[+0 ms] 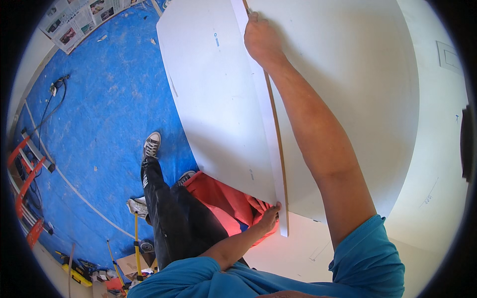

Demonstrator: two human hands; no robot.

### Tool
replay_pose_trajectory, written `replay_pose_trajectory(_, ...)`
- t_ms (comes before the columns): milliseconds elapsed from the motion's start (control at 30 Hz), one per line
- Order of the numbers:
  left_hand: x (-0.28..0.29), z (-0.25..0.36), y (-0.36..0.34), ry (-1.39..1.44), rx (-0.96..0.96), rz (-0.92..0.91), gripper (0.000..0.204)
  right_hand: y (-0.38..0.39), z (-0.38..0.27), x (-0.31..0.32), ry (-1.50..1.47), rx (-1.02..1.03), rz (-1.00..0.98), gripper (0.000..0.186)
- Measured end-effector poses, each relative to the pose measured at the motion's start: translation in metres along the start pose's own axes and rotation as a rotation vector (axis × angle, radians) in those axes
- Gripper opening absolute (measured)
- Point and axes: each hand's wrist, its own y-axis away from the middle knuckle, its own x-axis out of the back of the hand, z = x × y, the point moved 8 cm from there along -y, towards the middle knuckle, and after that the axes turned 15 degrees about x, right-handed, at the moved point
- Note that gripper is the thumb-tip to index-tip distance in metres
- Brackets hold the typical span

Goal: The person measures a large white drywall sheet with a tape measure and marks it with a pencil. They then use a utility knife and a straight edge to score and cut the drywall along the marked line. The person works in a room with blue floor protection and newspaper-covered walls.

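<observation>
A long, narrow white strip (271,126) with a brown edge runs from the top of the view down to just in front of me. My right hand (262,38) is closed on its far part, at the end of my outstretched arm. Near the strip's lower end, my left hand (268,217) grips it from the left side, some of its fingers hidden. To the left of the strip spreads a large white panel (213,94); another broad white surface (348,84) lies on its right. Red cloth (218,196) bunches under the panel's near edge, close to my left hand.
A blue sheet (109,99) covers the floor, with newspaper (82,25) at the far left. An orange ladder (27,188) and dark cable (62,94) lie at left. Tools, including a yellow one (77,275), clutter the lower left. A wall plate (448,55) is at right.
</observation>
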Motion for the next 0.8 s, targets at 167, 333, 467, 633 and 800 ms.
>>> replay_pose_trajectory(167,0.003,0.001,-0.008,-0.007,0.002,-0.057,0.076,0.003,0.001,-0.001,-0.020,-0.034,-0.044,0.047)
replay_pose_trajectory(333,0.002,0.002,-0.006,0.030,-0.053,-0.043,0.072,0.012,-0.004,0.002,0.033,0.023,-0.011,0.055)
replay_pose_trajectory(467,0.000,0.003,-0.004,-0.018,-0.033,-0.027,0.069,0.031,-0.005,-0.001,0.050,-0.006,-0.066,0.057)
replay_pose_trajectory(633,0.000,0.001,-0.006,-0.002,0.022,-0.067,0.065,0.056,-0.010,0.002,0.004,-0.063,-0.086,0.061)
replay_pose_trajectory(800,-0.004,0.006,-0.003,-0.013,-0.016,-0.035,0.062,0.093,-0.014,0.003,-0.014,-0.095,-0.125,0.061)
